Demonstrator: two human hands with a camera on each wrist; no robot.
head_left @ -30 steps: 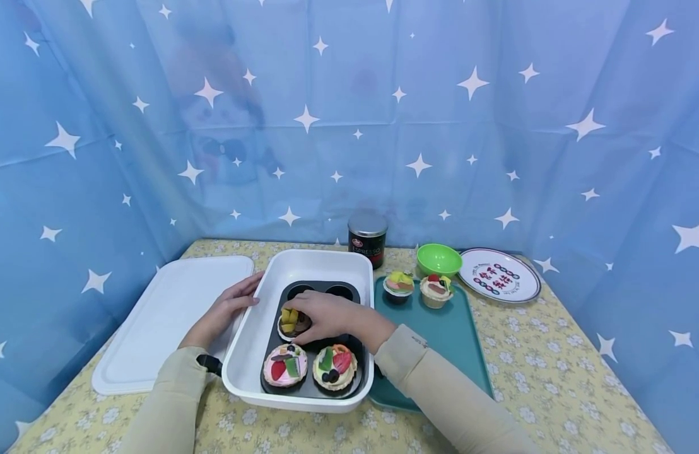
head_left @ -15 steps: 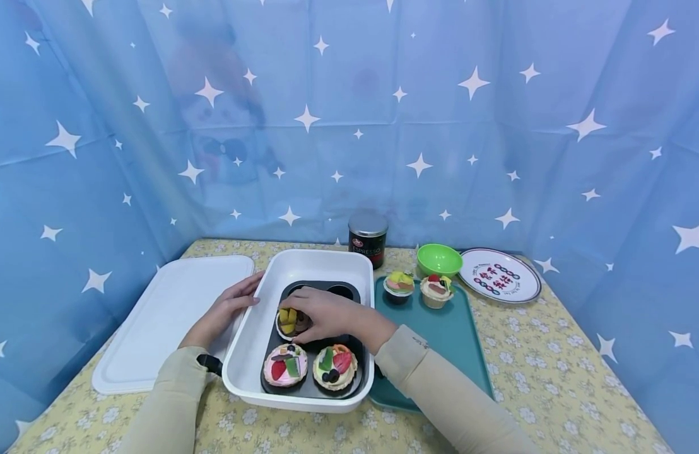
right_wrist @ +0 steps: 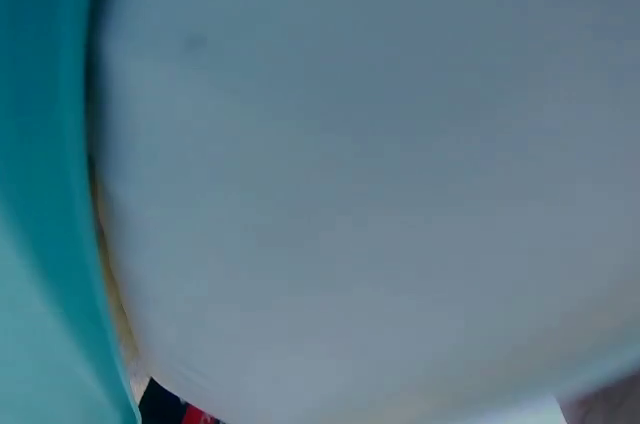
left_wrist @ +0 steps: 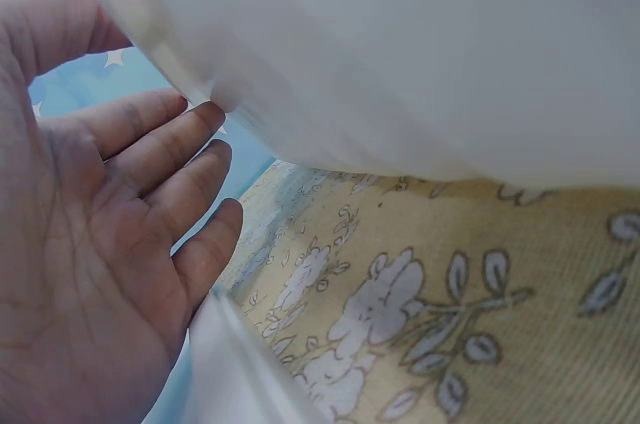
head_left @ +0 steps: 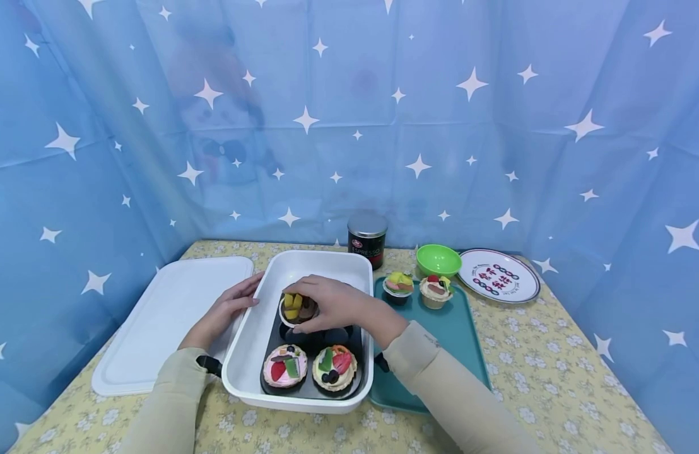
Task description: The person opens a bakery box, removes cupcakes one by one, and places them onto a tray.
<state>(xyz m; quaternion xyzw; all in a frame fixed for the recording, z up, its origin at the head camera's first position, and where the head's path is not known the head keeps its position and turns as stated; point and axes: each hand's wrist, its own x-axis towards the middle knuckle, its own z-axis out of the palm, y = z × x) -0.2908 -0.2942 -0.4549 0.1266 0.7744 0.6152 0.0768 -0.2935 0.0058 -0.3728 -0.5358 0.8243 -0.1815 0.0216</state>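
Note:
My right hand (head_left: 340, 306) reaches into the white rectangular bin (head_left: 243, 359) and pinches a chocolate cupcake (head_left: 293, 306) topped with yellow fruit cubes, between thumb and fingers. The cupcake is over the far part of a dark muffin pan (head_left: 313, 340) inside the bin. Two tarts fill the pan's near cups: a pink-cream one (head_left: 285, 366) and a pale-cream one (head_left: 335, 368) with strawberry. Along the bin's left side, my left hand (left_wrist: 110, 204) has its fingers extended, fingertips at the outer wall. The right wrist view shows mostly the bin's wall (right_wrist: 360, 184), with that hand hidden.
A white lid (head_left: 168, 321) lies left of the bin. On the right, a teal tray (head_left: 457, 359) bears two cupcakes (head_left: 436, 292) at its far end. Behind stand an espresso tin (head_left: 368, 243), a green bowl (head_left: 438, 260) and a printed plate (head_left: 499, 275).
My right hand has raised the chocolate cupcake and shifted it toward the bin's far end, uncovering the pan's middle cups. The left hand stays at the bin's side.

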